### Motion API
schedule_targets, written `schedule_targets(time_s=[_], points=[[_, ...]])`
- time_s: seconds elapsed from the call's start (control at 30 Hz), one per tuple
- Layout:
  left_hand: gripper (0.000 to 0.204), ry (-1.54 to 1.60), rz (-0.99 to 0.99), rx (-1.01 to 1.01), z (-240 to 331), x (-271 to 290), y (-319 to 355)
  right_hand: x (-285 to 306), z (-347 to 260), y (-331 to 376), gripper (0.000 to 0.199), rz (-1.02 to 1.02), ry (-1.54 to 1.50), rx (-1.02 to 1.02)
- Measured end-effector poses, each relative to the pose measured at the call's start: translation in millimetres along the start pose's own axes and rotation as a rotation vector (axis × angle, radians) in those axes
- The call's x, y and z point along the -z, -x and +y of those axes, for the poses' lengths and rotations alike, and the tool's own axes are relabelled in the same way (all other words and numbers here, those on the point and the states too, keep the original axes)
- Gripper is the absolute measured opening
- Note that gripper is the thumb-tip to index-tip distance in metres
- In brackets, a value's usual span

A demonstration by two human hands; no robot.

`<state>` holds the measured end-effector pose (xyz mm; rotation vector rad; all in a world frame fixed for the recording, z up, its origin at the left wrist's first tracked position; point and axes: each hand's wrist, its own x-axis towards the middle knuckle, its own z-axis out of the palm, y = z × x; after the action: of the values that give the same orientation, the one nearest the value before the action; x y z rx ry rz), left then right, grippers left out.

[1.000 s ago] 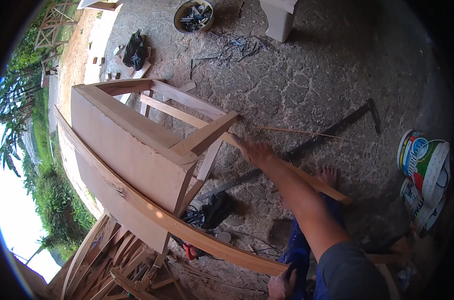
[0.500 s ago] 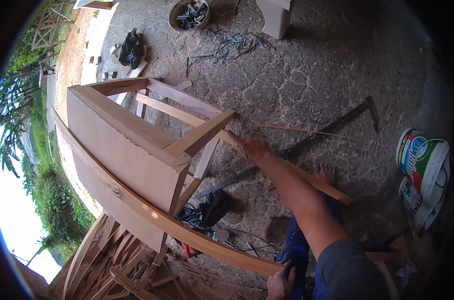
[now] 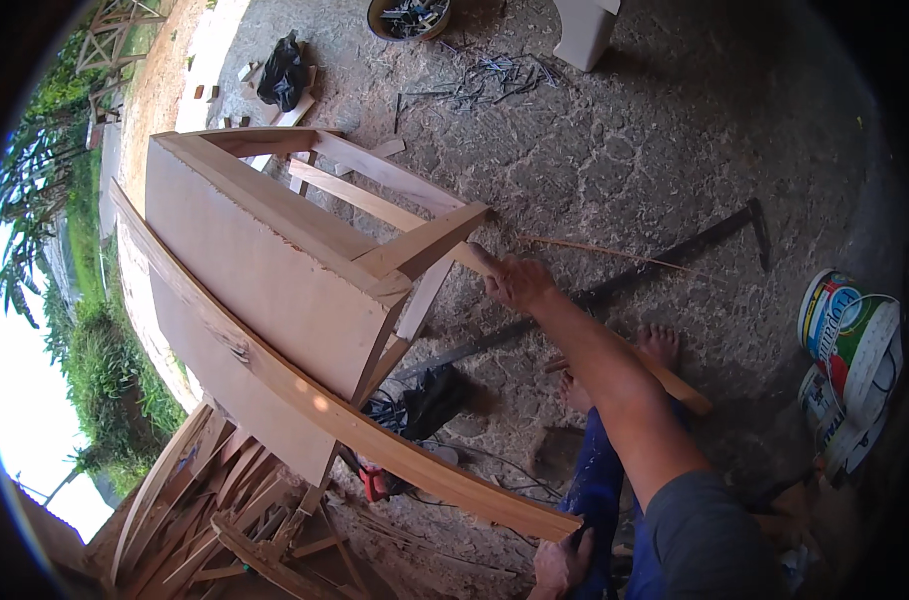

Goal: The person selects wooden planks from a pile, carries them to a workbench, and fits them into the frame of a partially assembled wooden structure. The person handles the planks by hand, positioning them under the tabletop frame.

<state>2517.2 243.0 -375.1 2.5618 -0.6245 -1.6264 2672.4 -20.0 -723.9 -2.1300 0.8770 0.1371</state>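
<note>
A curved wooden plank (image 3: 374, 432) runs along a pale panelled wooden frame (image 3: 264, 270), from far left down toward me. Its near end is gripped by my left hand (image 3: 562, 565) at the lower edge, beside my blue trousers. My right hand (image 3: 522, 284) reaches forward, fingers wrapped round a long straight wooden slat (image 3: 369, 204). This slat passes through the open side of the frame, under its corner, and continues below my right forearm toward my feet. The right hand is just off the frame's near corner. Part of the slat is hidden by the forearm.
A long dark metal bar (image 3: 674, 252) with a bent end lies on the shaving-strewn floor. Paint buckets (image 3: 846, 335) stand at right. Scrap wood (image 3: 224, 510) is heaped at lower left, near a red power tool (image 3: 372, 483). A tub of metal pieces (image 3: 406, 20) stands at the far side.
The whole view has shifted, so the frame, floor items and hands sit a little higher and mostly further right. Both hands keep their grips on the plank and the slat.
</note>
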Motion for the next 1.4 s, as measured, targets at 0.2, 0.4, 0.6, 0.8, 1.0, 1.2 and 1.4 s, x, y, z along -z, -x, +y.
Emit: schedule_targets(time_s=[0.2, 0.4, 0.6, 0.8, 1.0, 1.2, 1.4], points=[[0.042, -0.08, -0.119, 0.047, -12.2, -0.2, -1.1, 27.6, -2.5, 39.6, 0.078, 0.024, -0.039, 0.047], [0.04, 0.009, -0.048, -0.008, -2.9, -3.5, 8.4, 71.8, 26.0, 172.0, 0.063, -0.104, 0.06, -0.032], [0.05, 0.574, 0.154, 0.114, -19.1, -19.2, -0.7, 194.1, 2.7, 303.9, 0.072, -0.254, 0.089, -0.001], [0.043, 1.834, 0.463, 0.064, 38.2, 132.2, -67.4, 297.2, -16.0, 418.8, 0.072, -0.448, 0.137, -0.308], [0.034, 1.579, 0.398, -0.177, 64.3, 168.1, -88.8, 370.7, -53.0, 483.3, 0.073, -0.351, 0.193, -0.364], [0.03, 1.501, 0.605, -0.134, 89.0, 97.1, -75.2, 412.7, -69.1, 493.5, 0.072, -0.075, 0.17, -0.35], [0.034, 1.818, 0.754, -0.05, 96.2, 109.0, -30.6, 446.0, -100.6, 460.9, 0.072, 0.04, 0.174, -0.285]])
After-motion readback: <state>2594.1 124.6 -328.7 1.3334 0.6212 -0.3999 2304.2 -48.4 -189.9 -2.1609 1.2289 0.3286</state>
